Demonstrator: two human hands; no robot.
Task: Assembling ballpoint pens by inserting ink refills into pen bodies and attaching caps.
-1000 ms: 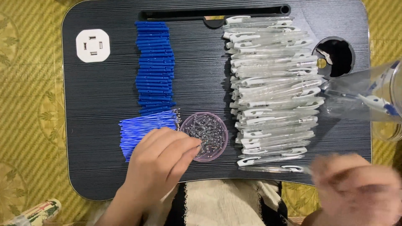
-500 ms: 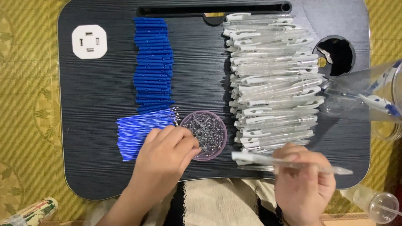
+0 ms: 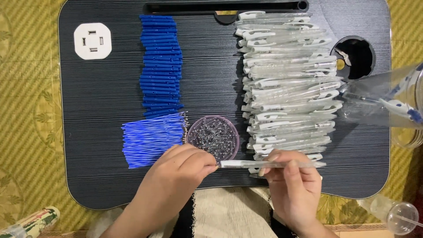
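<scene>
Right hand [image 3: 294, 190]: grip closed on a clear pen barrel [image 3: 273, 164], now lifted level above the tabletop [image 3: 101, 132] near edge.
Left hand [image 3: 183, 174]: has slid right, fingertips pinched at the barrel's left end, beside the spring dish [image 3: 213, 137].
Refills [image 3: 152, 140]: unmoved.

Bright, even light from overhead; soft shadows only. Mild glare on the ribbed black plastic lap table [image 3: 101, 110]. Sharp focus throughout, slight bowing toward the edges.
</scene>
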